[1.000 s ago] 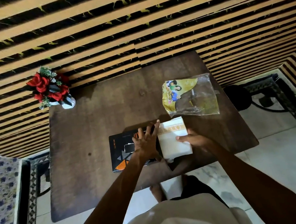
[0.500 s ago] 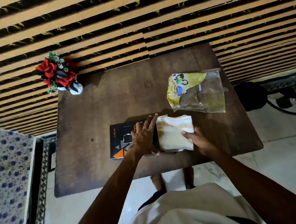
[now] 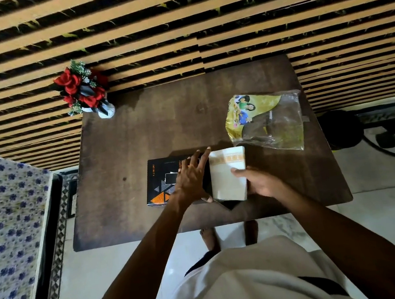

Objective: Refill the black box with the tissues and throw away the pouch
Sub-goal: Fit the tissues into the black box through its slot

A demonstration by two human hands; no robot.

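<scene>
The left hand (image 3: pixel 191 177) lies flat on the black box (image 3: pixel 163 181), fingers spread and straight, palm pressing its top near the right end. The box sits on the near half of the dark wooden bench (image 3: pixel 120 144), its orange-triangle corner showing toward the near left. The right hand (image 3: pixel 258 181) grips the stack of white tissues (image 3: pixel 227 170) at its right edge, thumb over the top and fingers curled beneath. The stack is held at the box's right end, touching the left hand's fingers; whether any part is inside the box cannot be told. The yellow and clear pouch (image 3: pixel 265 121) lies flat on the bench beyond the tissues, just apart from them. A vase of red flowers (image 3: pixel 83 91) stands at the far left corner.
</scene>
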